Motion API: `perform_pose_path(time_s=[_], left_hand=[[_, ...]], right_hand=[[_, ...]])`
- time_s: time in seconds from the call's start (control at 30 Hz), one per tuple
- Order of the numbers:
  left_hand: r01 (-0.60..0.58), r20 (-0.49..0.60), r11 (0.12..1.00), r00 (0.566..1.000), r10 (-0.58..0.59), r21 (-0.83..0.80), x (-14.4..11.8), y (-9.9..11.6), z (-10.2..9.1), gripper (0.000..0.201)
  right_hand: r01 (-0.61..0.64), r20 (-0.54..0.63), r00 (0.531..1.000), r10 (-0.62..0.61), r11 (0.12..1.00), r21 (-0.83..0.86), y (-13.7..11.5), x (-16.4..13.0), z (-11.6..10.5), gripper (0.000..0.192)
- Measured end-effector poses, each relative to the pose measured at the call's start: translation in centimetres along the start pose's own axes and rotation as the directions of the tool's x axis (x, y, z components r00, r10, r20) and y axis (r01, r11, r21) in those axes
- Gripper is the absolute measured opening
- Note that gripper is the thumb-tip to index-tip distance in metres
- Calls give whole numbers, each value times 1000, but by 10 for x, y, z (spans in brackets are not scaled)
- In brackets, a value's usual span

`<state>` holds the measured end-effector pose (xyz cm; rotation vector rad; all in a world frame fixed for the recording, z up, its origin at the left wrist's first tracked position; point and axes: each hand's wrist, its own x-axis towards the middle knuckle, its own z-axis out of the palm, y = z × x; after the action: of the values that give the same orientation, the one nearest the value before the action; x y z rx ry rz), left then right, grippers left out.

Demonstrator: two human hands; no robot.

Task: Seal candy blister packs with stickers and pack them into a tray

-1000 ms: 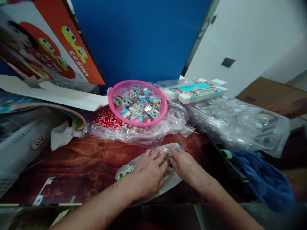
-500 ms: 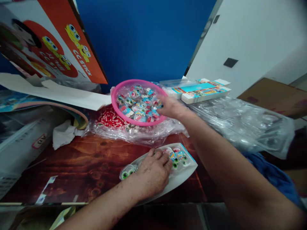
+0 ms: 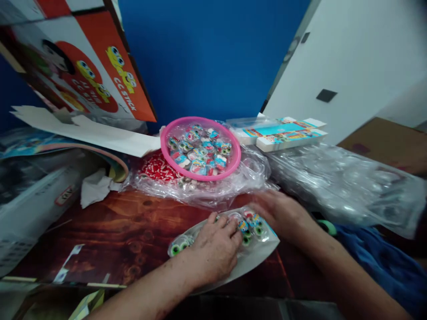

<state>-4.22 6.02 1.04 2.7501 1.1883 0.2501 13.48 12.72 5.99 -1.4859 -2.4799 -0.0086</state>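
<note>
A shallow white box (image 3: 233, 271) lies at a slant near the table's front edge. It holds clear blister packs (image 3: 258, 222) with green eyeball-shaped pieces and blue-and-red labels. Across the middle of the box rests my left hand (image 3: 216, 249), palm down and open, its fingers over the packs; the thumb is hidden. Another clear pack (image 3: 178, 246) with green eyeballs sits at the box's left end. My right hand (image 3: 283, 213) is at the box's right end, its fingers smeared by motion, so I cannot make out anything in them. Beyond stands a pink round basket (image 3: 233, 164) of similar packs.
Red-and-white small pieces (image 3: 158, 169) in clear plastic lie left of the basket. Printed flat boxes (image 3: 290, 140) and a bag of clear plastic shells (image 3: 343, 182) are to the right. A white plastic crate (image 3: 36, 213) and a large printed carton (image 3: 96, 66) stand left.
My right hand has come back from the pink basket to the right end of the white box. My left hand stays on the box. The view has shifted slightly.
</note>
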Motion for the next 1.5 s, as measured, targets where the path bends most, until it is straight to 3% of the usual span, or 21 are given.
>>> perform_pose_path(time_s=[0.07,0.13,0.23,0.37,0.47,0.53,0.6,0.7,0.8,0.93,1.0,1.13,1.23,1.33,1.5], left_hand=[[6,20,1000,1000,-6,7,1,0,1,38],[24,43,1000,999,-24,8,2,0,3,38],[29,43,1000,999,-29,1,2,-1,6,38],[10,7,1000,1000,-9,-9,1,-2,8,39],[10,1,1000,1000,-10,-1,2,-2,7,37],[9,15,1000,1000,-9,-2,2,-2,5,36],[3,20,1000,1000,-3,-7,2,-2,3,34],[-11,-23,1000,1000,10,-9,1,-2,2,34],[-8,-58,1000,998,7,-9,-1,-1,3,36],[-14,-43,1000,999,13,-14,-1,1,-4,39],[-17,-63,1000,998,16,-20,-4,-2,-13,42],[153,-135,983,977,-166,-100,-36,-27,-35,39],[308,-21,934,948,-316,-179,-75,-45,-41,44],[364,125,911,930,-345,-193,-98,-45,-37,59],[349,176,930,929,-327,-115,-75,-23,-35,93]], right_hand=[[11,-28,1000,-12,999,-38,-24,36,-12,26],[-36,79,996,39,999,-40,-54,76,-12,27],[-137,215,966,142,990,-39,-95,130,7,43],[-183,277,942,190,982,-49,-110,163,18,49],[-182,247,951,185,983,-35,-85,149,-8,57],[-152,164,975,149,988,5,-58,118,-28,62],[-108,139,985,104,994,23,-31,76,-36,55],[-96,236,966,100,995,-26,0,11,-19,42],[-60,251,966,58,998,1,13,-28,10,46],[-53,185,981,61,998,-46,13,-35,23,49],[7,138,990,3,997,-74,13,-31,24,47],[122,78,990,-121,992,-7,20,-31,44,36],[130,-14,991,-130,991,29,24,-36,63,36],[133,-30,991,-133,991,4,25,-36,71,36],[124,12,992,-124,992,-17,23,-29,63,35]])
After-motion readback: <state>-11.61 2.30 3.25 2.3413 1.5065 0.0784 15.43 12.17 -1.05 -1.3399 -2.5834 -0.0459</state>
